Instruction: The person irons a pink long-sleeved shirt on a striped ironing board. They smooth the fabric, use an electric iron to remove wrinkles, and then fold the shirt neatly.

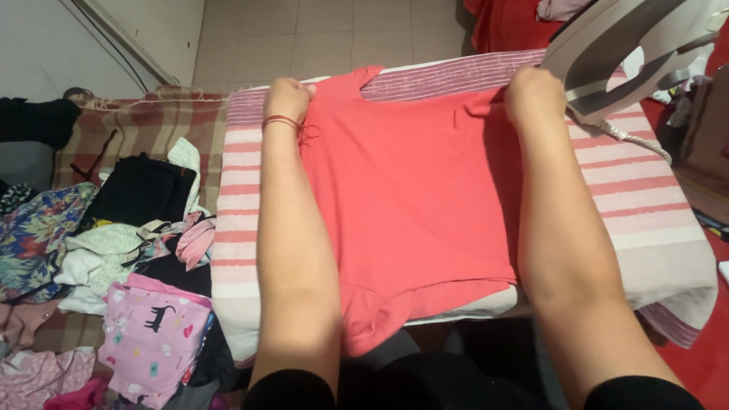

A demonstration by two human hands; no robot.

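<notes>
A coral-red shirt (414, 197) lies spread flat on a board covered with a pink-and-white striped cloth (638, 197). My left hand (287, 97) grips the shirt's far left edge, near a sleeve. My right hand (534, 95) grips the shirt's far right edge. Both arms reach straight out over the garment. A red string bracelet circles my left wrist. The shirt's near hem hangs folded over the board's front edge.
A grey-and-white iron (630, 53) stands at the board's far right corner, close to my right hand. A heap of mixed clothes (129, 250) lies on a plaid cloth (144, 129) to the left. Tiled floor (326, 34) lies beyond.
</notes>
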